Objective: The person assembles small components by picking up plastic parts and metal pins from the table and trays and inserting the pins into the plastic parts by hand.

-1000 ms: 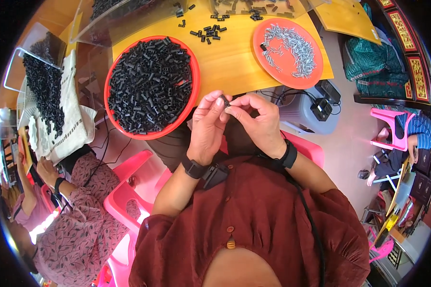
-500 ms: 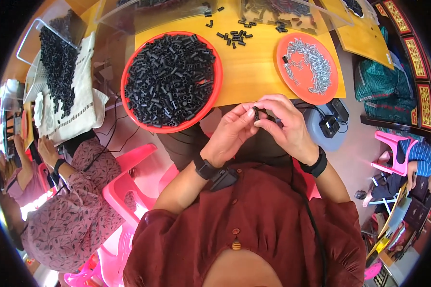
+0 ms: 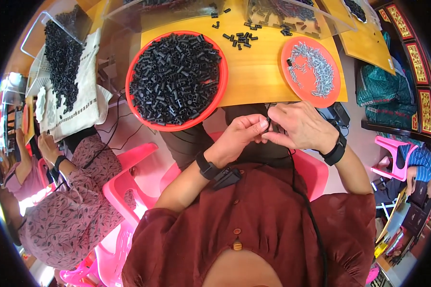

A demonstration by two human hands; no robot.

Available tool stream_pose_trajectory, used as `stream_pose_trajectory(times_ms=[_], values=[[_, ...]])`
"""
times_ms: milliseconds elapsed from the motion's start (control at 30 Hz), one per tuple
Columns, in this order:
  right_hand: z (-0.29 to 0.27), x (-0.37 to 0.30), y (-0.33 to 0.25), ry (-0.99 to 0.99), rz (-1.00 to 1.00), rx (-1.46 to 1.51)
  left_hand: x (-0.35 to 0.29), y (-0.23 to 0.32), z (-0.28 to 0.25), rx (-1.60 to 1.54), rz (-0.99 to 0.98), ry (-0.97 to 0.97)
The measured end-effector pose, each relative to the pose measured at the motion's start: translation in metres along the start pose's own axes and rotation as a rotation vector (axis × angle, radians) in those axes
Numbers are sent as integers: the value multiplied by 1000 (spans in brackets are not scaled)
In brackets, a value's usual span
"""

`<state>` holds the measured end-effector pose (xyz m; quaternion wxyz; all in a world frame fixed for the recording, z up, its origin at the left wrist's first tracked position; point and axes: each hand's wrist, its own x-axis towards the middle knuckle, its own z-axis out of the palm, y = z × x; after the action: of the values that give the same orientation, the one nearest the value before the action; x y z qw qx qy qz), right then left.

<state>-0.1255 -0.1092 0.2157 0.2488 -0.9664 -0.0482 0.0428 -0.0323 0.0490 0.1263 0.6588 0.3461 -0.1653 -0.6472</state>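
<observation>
Over my lap, just off the table's near edge, my two hands meet around a small black plastic piece [image 3: 268, 123]. My left hand [image 3: 244, 133] pinches it between thumb and fingers. From the other side, my right hand [image 3: 304, 126] closes on it with thumb and bent fingers, hiding most of it. Beyond my left hand stands a round red tray [image 3: 224, 79] heaped with short black tubular plastic pieces [image 3: 175, 76]. Past my right hand lies an orange-red plate [image 3: 333, 98] holding many small silvery screw-like metal parts [image 3: 324, 75] and one black piece.
Loose black pieces [image 3: 242, 39] lie on the yellow table [image 3: 249, 81] before clear bins [image 3: 292, 16]. At left, a person in a patterned top [image 3: 76, 205] sits by a white cloth [image 3: 88, 91] with black pieces. Pink chairs [image 3: 129, 177] stand around; a cable [image 3: 316, 225] runs down my front.
Both hands have shifted slightly right and down. My right hand has turned so its back faces up and its fingers cover more of the black piece.
</observation>
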Motion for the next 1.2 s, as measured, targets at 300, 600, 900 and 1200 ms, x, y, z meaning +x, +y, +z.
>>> stream_pose_trajectory(times_ms=[300,600,900,1200], values=[[-4,4,-2,-28,-43,-44,-2,3,0,11,-13,-49],[9,2,0,162,-100,-75,-2,1,0,15,-18,-36],[16,0,5,173,-110,-137,0,-4,2,-49,9,53],[-11,3,-1,-153,145,77,0,-6,0,84,-39,91]])
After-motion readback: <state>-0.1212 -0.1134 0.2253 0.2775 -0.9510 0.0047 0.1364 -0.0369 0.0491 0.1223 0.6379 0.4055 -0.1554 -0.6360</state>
